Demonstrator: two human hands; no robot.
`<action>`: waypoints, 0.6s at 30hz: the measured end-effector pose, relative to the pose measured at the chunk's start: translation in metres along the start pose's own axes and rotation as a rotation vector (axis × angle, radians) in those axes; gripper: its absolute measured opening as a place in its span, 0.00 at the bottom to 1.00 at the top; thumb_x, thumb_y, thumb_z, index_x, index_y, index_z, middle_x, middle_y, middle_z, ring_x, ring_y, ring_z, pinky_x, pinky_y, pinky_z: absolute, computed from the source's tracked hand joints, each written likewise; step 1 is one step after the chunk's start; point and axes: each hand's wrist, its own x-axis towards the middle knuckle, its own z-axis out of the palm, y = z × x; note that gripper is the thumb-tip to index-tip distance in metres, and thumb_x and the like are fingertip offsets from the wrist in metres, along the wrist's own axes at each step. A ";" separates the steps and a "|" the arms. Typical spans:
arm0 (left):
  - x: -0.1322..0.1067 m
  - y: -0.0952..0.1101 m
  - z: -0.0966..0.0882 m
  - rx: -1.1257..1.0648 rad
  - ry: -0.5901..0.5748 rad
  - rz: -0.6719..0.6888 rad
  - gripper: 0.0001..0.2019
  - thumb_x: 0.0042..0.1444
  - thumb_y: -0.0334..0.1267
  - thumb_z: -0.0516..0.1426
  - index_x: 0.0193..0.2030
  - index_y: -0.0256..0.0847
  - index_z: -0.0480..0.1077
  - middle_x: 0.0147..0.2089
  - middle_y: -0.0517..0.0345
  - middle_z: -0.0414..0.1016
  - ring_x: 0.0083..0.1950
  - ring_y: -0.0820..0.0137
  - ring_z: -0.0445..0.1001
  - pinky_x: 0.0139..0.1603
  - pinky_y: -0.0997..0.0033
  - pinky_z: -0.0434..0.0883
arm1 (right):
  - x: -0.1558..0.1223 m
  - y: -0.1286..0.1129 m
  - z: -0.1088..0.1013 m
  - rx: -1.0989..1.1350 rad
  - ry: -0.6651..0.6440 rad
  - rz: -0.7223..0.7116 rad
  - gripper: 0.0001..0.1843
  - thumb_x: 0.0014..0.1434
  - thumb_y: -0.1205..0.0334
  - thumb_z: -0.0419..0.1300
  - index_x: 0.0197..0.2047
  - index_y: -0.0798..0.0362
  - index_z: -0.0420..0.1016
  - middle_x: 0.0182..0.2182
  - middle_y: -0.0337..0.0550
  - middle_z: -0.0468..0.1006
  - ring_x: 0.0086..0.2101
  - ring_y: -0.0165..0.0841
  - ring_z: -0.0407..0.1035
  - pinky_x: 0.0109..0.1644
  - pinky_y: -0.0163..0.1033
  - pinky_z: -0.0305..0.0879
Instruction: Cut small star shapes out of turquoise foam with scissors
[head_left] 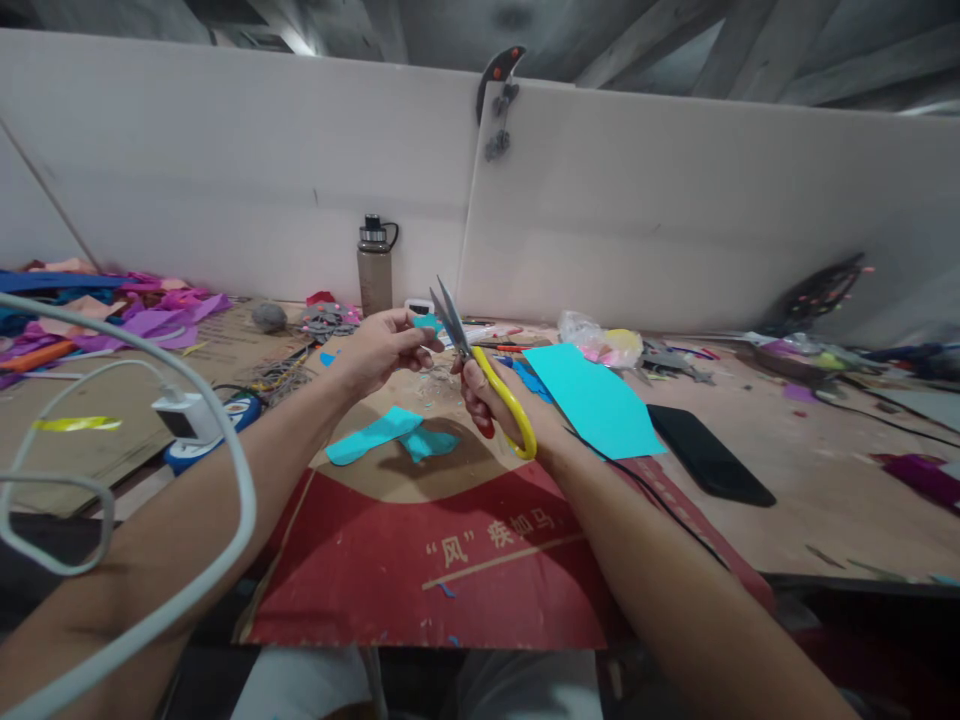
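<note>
Well, head view: trimming looked in hand | another snip would have called for steadying the scrap (427,322) between the parted blades of the scissors (487,370) | right hand (487,396): fingers wrapped around the handles | left hand (381,350): fingers curled, scrap at their tips, pinched or not, could not tell

Before you, pale partition panels (240,170) stand along the far edge of your light-brown surface (810,500); above them you see grey slanting beams (645,45) and a bright light (298,42).
</note>
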 end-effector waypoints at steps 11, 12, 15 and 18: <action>-0.001 0.006 0.000 0.000 -0.008 0.034 0.09 0.43 0.32 0.67 0.20 0.36 0.70 0.19 0.61 0.67 0.20 0.80 0.62 0.23 0.76 0.60 | -0.002 -0.005 0.001 -0.006 -0.050 0.037 0.33 0.57 0.27 0.61 0.40 0.48 0.58 0.22 0.28 0.58 0.17 0.23 0.53 0.18 0.33 0.52; -0.001 0.006 0.000 0.018 -0.007 0.029 0.08 0.43 0.32 0.66 0.20 0.35 0.71 0.19 0.59 0.69 0.21 0.79 0.64 0.24 0.76 0.60 | -0.002 -0.005 0.001 -0.010 -0.059 0.038 0.33 0.57 0.27 0.61 0.40 0.48 0.58 0.22 0.28 0.58 0.18 0.23 0.54 0.18 0.33 0.53; -0.001 0.005 -0.001 0.051 -0.016 0.015 0.05 0.43 0.33 0.65 0.22 0.34 0.74 0.20 0.57 0.72 0.22 0.77 0.67 0.25 0.76 0.63 | -0.002 -0.003 0.000 -0.029 -0.072 0.044 0.32 0.57 0.27 0.60 0.41 0.48 0.59 0.22 0.28 0.58 0.17 0.24 0.53 0.18 0.34 0.53; 0.000 0.004 -0.002 0.038 -0.024 0.008 0.05 0.42 0.34 0.66 0.23 0.34 0.76 0.22 0.56 0.74 0.23 0.77 0.68 0.26 0.76 0.65 | -0.002 0.001 0.000 -0.053 -0.075 0.043 0.31 0.59 0.27 0.59 0.40 0.48 0.59 0.22 0.28 0.58 0.17 0.24 0.53 0.18 0.33 0.52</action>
